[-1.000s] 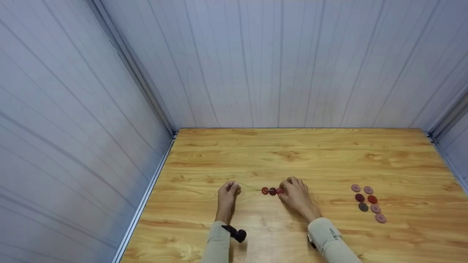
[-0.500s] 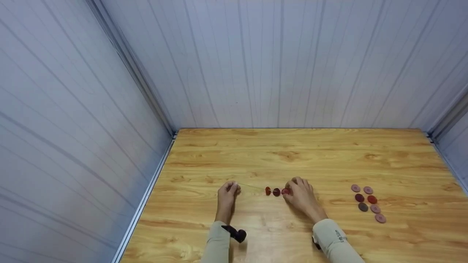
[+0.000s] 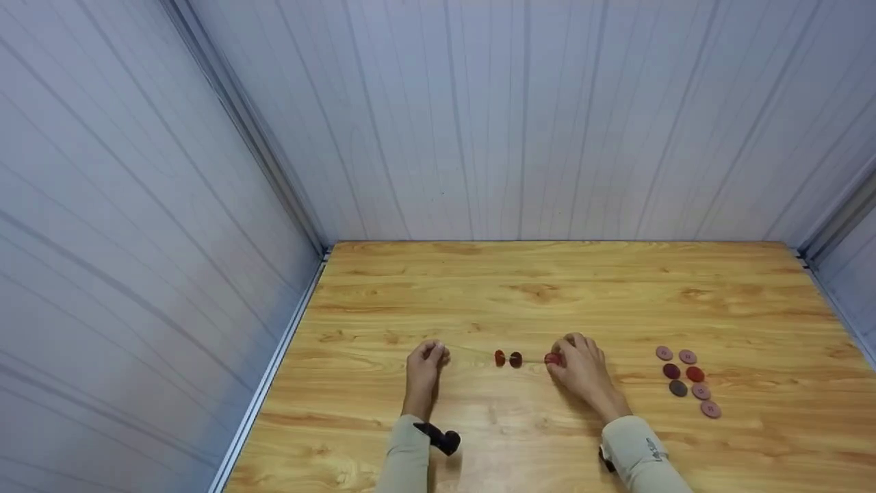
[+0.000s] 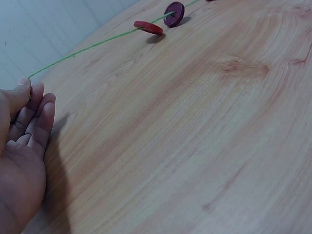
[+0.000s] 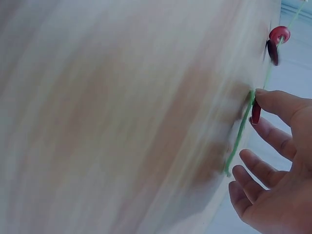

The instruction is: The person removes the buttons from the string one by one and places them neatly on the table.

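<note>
My left hand (image 3: 422, 373) pinches one end of a thin green string (image 4: 92, 46) between thumb and forefinger. The string runs taut to the right, through an orange-red button (image 4: 147, 28) and a dark purple button (image 4: 174, 15), which sit close together midway. At the right, my right hand (image 3: 583, 370) pinches a red button (image 5: 256, 112) between thumb and forefinger, with its other fingers spread loosely. This button is on the same string, apart from the other two. A short tail of string hangs past it in the right wrist view.
To the right of my right hand, several loose buttons lie on the wooden table (image 3: 534, 287): pink ones (image 3: 700, 391), a dark red one (image 3: 671, 371), a bright red one (image 3: 695, 374) and a grey one (image 3: 678, 388). Pale panel walls (image 3: 520, 123) stand behind and at the sides.
My right hand has moved to the right with the red button, widening the gap from the purple one. The two middle buttons have shifted slightly and tilted. My left hand has stayed in place.
</note>
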Available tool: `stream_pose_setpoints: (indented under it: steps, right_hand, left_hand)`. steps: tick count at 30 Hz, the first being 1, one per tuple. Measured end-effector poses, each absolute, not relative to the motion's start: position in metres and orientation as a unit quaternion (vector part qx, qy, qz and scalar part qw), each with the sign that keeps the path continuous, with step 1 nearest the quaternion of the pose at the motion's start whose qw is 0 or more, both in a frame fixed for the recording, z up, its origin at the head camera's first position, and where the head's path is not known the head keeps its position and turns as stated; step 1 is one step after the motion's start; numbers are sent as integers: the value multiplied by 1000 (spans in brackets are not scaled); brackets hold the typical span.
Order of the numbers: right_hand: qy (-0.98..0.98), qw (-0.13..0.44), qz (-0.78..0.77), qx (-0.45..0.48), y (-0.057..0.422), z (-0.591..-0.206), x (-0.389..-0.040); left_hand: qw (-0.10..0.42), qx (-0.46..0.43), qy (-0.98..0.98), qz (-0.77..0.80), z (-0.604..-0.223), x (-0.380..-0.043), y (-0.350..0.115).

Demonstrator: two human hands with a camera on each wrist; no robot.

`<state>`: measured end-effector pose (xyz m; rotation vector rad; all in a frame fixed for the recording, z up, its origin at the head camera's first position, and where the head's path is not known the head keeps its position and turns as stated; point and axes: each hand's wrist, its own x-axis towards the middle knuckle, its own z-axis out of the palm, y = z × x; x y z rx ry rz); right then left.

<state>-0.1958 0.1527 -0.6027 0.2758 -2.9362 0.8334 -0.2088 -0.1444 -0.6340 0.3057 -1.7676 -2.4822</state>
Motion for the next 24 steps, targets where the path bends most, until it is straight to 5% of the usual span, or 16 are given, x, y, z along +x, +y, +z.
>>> stream_pose_setpoints:
  steps: [24]
  right_hand:
    - [-953,37,299,29,202,-593,-195]
  left_hand:
    - [50,100,-574,-811,-634,-210,-143]
